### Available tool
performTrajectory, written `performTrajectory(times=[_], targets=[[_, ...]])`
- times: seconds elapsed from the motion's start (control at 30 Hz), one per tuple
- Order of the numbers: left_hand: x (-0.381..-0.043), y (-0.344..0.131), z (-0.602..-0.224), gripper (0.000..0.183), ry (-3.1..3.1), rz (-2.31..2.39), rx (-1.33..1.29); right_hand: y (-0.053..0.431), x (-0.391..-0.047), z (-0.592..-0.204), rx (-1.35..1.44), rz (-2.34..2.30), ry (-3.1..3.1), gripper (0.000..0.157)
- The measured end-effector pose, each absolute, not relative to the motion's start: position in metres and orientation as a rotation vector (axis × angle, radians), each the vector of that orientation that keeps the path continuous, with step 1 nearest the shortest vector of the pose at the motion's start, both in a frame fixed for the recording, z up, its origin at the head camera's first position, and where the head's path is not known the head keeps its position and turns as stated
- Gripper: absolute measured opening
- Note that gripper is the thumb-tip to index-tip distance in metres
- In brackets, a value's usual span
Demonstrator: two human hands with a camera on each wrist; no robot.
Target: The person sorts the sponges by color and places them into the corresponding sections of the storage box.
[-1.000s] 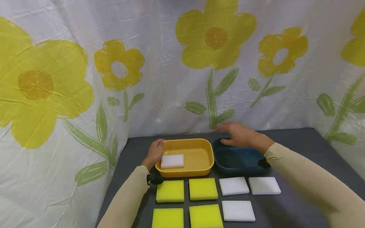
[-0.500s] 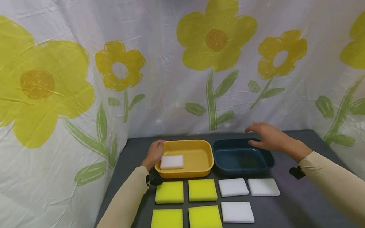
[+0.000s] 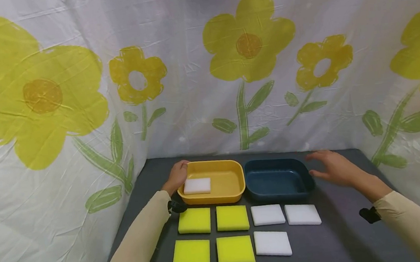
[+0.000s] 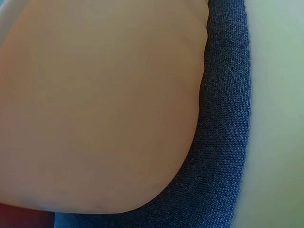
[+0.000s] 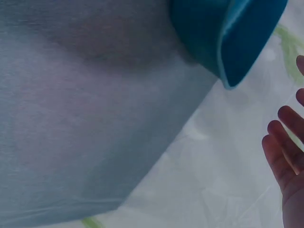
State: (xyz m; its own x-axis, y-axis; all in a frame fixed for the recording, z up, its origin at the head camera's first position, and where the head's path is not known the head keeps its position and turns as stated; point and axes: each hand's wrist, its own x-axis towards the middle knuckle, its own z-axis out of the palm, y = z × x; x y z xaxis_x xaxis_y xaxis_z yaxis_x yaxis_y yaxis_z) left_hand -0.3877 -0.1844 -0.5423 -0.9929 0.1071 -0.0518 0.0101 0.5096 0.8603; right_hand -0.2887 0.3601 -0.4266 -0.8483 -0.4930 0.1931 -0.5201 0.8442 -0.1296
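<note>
At the left end of the yellow tub (image 3: 233, 196), my left hand (image 3: 177, 177) grips the rim, with its fingertips partly hidden. A white sponge (image 3: 197, 186) lies inside that tub at the left. Just right of it stands a dark blue tub (image 3: 281, 196) with nothing in it. My right hand (image 3: 335, 168) hovers beside the blue tub's right end, apart from it, fingers extended and holding nothing. In the right wrist view, the spread fingers (image 5: 276, 154) show near the blue tub's corner (image 5: 228, 52). Bare skin fills most of the left wrist view.
In front of the tubs lie several yellow sponges (image 3: 194, 221) in two rows. To their right are three white sponges (image 3: 268, 215). The dark grey table (image 3: 308, 248) ends at a white curtain (image 3: 190, 86) printed with yellow flowers.
My right hand has moved right, from above the blue tub to beside its right end. The left hand stays on the yellow tub, and both tubs look nearly unmoved.
</note>
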Motion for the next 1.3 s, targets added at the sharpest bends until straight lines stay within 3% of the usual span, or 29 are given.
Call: performTrajectory(times=[0.5, 1.1, 1.3], targets=[[-0.389, -0.185, -0.545, 0.049, 2.641, 1.512, 0.104, 0.387, -0.253, -0.448, 0.755, 0.342, -2.811, 0.039], [-0.391, -0.185, -0.546, 0.049, 2.638, 1.524, 0.117, 0.382, -0.222, -0.492, 0.737, 0.487, -2.933, 0.024], [-0.39, -0.185, -0.546, 0.049, 2.641, 1.521, 0.101, 0.378, -0.217, -0.505, 0.846, 0.525, -2.883, 0.03]])
